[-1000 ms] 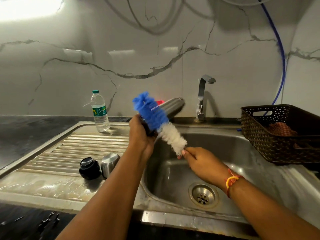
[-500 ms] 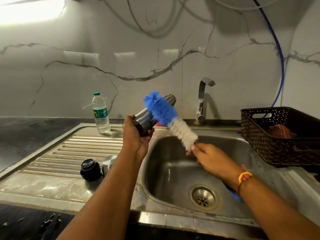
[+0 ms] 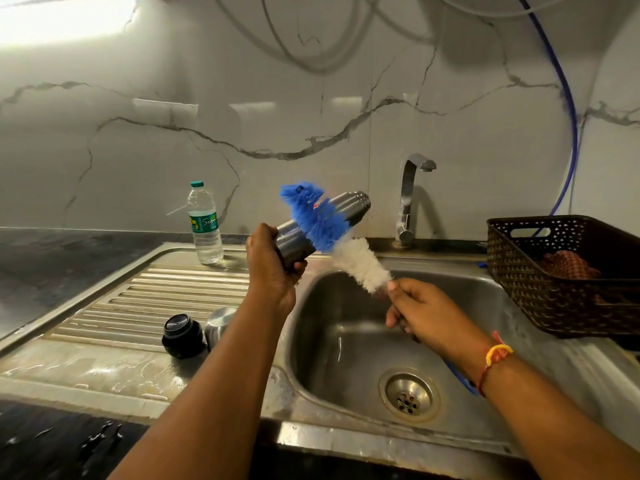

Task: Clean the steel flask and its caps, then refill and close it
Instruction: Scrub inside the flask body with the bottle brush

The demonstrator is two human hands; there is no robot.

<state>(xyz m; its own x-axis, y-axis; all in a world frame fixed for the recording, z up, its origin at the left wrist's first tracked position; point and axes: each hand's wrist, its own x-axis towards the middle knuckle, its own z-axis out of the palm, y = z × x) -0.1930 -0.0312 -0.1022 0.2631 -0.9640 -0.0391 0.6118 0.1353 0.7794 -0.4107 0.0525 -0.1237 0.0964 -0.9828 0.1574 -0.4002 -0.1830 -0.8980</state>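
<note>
At centre frame, above the near-left rim of a steel sink, a person's left hand has its fingers wrapped tight round the lower end of the steel flask, which is held in the air tilted up toward the tap at centre right. The right hand, fingers curled closed on the handle, holds a bottle brush whose blue and white bristles cross in front of the flask's body (whether they press on the metal cannot be told). At lower left, on the ribbed draining board, the black inner cap and the steel outer cap lie just beside each other. A plastic water bottle stands upright farther back, and a dark woven basket with a cloth in it sits at the right edge.
</note>
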